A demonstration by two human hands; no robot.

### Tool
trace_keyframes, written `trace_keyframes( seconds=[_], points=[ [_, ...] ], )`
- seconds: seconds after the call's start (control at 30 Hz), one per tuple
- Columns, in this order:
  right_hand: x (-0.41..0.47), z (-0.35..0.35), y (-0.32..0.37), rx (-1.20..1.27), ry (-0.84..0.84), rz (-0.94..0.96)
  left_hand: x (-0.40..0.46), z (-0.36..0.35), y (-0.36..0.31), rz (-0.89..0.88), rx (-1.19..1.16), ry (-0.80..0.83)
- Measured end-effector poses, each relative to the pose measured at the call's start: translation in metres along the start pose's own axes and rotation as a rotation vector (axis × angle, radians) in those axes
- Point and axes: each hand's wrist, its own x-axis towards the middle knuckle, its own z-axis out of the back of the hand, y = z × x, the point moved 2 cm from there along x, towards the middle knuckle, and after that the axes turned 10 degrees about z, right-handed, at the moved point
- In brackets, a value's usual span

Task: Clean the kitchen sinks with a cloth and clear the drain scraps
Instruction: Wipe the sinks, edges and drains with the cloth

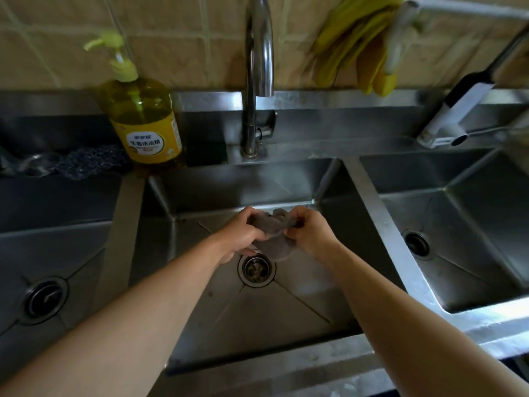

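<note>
Both my hands are over the middle sink [303, 305] and hold a grey cloth [275, 233] between them. My left hand [243, 233] grips its left end, my right hand [310, 232] grips the right end, and a fold hangs down in between. Just below the cloth lies the middle drain [256, 269], with dark scraps in its strainer. The left sink [57, 247] has a dark drain [44, 300]. The right sink [472, 224] shows its own drain [416, 243].
A chrome faucet [257, 75] rises behind the middle sink. A yellow dish soap bottle [143, 118] and a dark scouring cloth [80, 164] sit at the back left. Yellow rubber gloves [360, 47] hang on the tiled wall. A white spray tap [449, 121] is at the back right.
</note>
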Motion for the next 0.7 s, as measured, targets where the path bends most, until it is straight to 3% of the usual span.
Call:
trace_keyframes(
  seconds=[0.17,0.33,0.4,0.5,0.63,0.7],
  points=[
    [-0.009,0.015,0.01,0.116,-0.063,-0.028,-0.009,0.002,-0.007,0.202,-0.147,0.21],
    [-0.014,0.023,0.019,0.512,-0.054,-0.053,-0.004,-0.01,-0.024,0.292,-0.361,0.333],
    [-0.013,0.025,0.017,0.523,-0.081,-0.085,-0.003,-0.015,-0.029,0.259,-0.428,0.306],
    [-0.009,0.026,0.013,0.255,-0.073,-0.092,-0.003,-0.018,-0.031,0.211,-0.432,0.224],
    [-0.015,0.033,0.014,0.339,0.122,0.049,-0.001,-0.022,-0.034,0.178,-0.472,0.116],
    [-0.018,0.036,0.014,0.173,0.252,0.185,0.0,-0.026,-0.037,0.209,-0.514,0.064]
  ],
)
